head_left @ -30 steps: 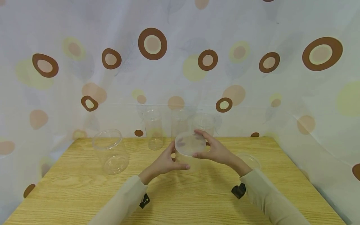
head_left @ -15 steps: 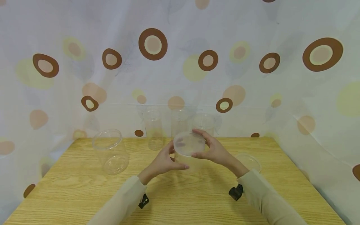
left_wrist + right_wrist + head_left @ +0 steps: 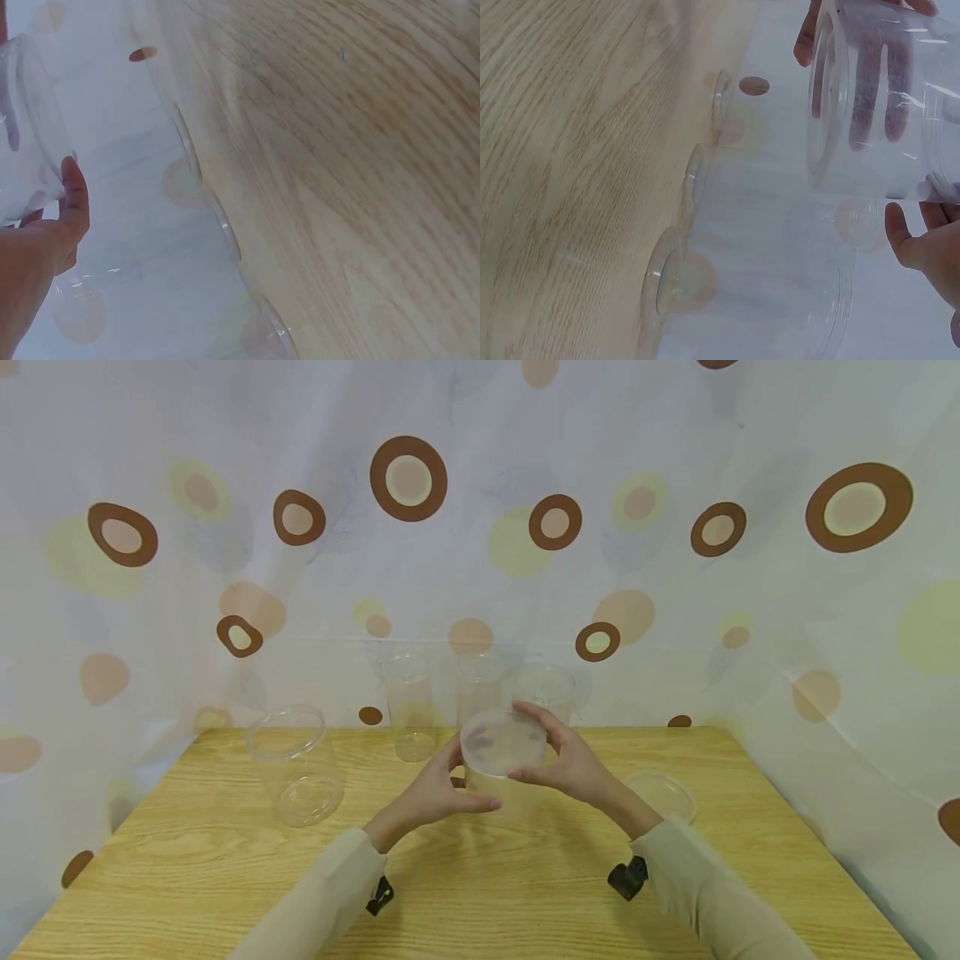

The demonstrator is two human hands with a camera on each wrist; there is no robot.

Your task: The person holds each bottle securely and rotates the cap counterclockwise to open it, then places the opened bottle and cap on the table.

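A clear plastic jar (image 3: pixel 517 802) is held above the middle of the wooden table, with a translucent round lid (image 3: pixel 502 743) on its top. My left hand (image 3: pixel 431 789) grips the jar's side, fingers behind and thumb in front. My right hand (image 3: pixel 573 768) spans the lid's edge from the right, thumb at the near side and fingers at the far side. In the right wrist view, the left hand's fingers show through the jar's wall (image 3: pixel 870 165), and the right hand (image 3: pixel 934 247) is at its lid end.
A wide clear jar (image 3: pixel 296 760) without a lid stands at the left. Along the back are two narrow tall jars (image 3: pixel 411 710) and a wider one (image 3: pixel 546 685). A clear lid (image 3: pixel 667 795) lies on the table (image 3: pixel 480 893) by the right wrist. Behind hangs a patterned cloth (image 3: pixel 480 585).
Both hands have shifted slightly left with the jar and lid, keeping the same grip. The other jars and the lid on the table stay put.
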